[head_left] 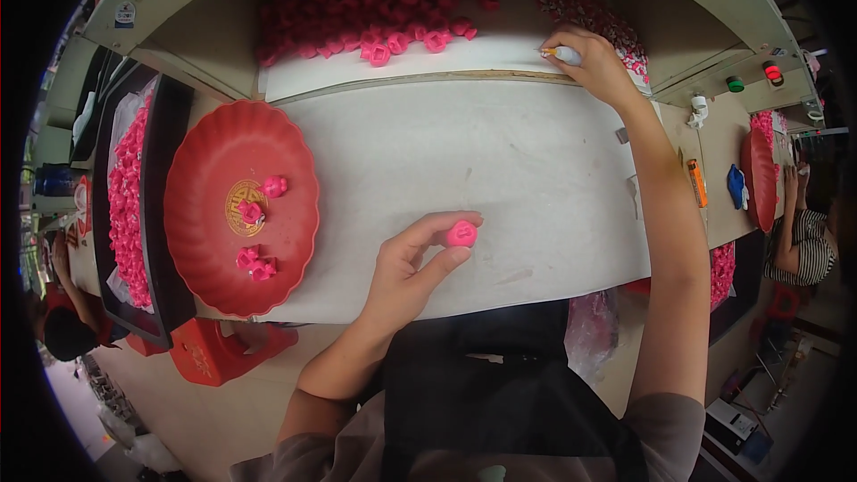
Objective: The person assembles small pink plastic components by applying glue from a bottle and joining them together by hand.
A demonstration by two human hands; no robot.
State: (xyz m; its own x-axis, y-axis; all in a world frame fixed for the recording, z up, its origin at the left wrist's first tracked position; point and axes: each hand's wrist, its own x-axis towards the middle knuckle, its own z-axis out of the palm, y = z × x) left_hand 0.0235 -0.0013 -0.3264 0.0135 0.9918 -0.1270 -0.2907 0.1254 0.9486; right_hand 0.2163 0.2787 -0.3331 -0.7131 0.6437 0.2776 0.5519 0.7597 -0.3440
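Observation:
Between the thumb and fingers of my left hand (402, 270) is a small round pink plastic piece (462, 234), held above the white work sheet (536, 161). Up at the shelf edge, my right hand (596, 61) grips a small whitish bottle-like tool (569, 56) with an orange neck, its narrow end pointing left. Close beyond that hand lies a heap of small pink and silvery pieces (589, 18). A larger heap of pink plastic pieces (375, 0) fills the shelf's left and middle. Whether the tool's tip carries anything is too small to tell.
To the left, a red scalloped plate (201, 259) holds several pink pieces. Beyond it stands a black-edged tray (174, 214) of pink pieces. A red stool (201, 353) is below. An orange cutter-like item (696, 183) lies at right; other people work at both sides.

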